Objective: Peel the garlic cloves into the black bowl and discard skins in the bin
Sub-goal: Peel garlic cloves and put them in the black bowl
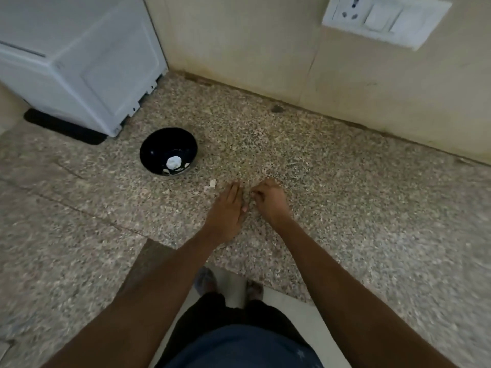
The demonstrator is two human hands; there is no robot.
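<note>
Nearest, at 6 o'clock, two bare forearms reach out over the speckled tabletop (345, 208). At centre the left hand (225, 211) lies flat, fingers straight and together, edge down on the stone like a scraper, holding nothing. Just beside it at 3 o'clock, the right hand (269, 200) has its fingers curled in a narrow grip, seemingly pinching or raking at small bits; what it holds is too small to tell. One pale skin scrap (212, 183) lies at 10 o'clock from the left hand, with a fleck or two near it. Such skins are papery, featherlight and apt to drift, so I judge sweeping them into a cupped palm is surer than pinching. Farther, at 10 o'clock, stands one black bowl (156, 144) holding one white garlic piece (173, 162); peeled garlic is firm but slick. A white appliance (79, 62) sits at 11 o'clock, a switch plate (385, 19) at 1 o'clock. No bin shows.
</note>
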